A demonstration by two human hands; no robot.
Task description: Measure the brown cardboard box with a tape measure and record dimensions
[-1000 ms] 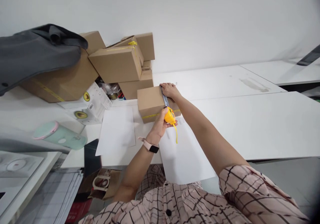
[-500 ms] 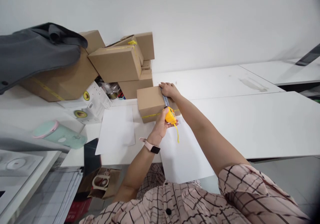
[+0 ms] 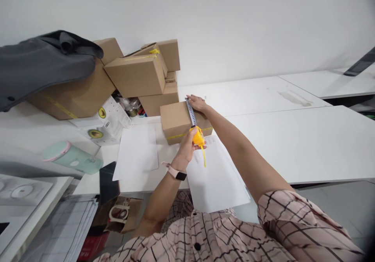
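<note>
A closed cardboard box (image 3: 175, 116) with yellow tape along its side sits on the white table. My left hand (image 3: 187, 147) is closed around a yellow tape measure (image 3: 198, 136), held at the box's near edge. From it the metal blade (image 3: 191, 113) runs out across the top of the box to its far edge. Beside the blade's far end, my right hand (image 3: 198, 103) lies on the box with its fingers stretched out toward the far edge. A yellow strap hangs from the tape measure.
White paper sheets (image 3: 216, 180) lie in front of the box, and another sheet (image 3: 137, 152) lies to its left. Stacked cardboard boxes (image 3: 134, 76) stand at the back left. A mint-green bottle (image 3: 73, 158) lies at the left. White tabletop (image 3: 293, 145) extends rightward.
My right hand has flattened and shifted slightly off the blade, so its far end now shows. The tape measure in my left hand has moved slightly left and down.
</note>
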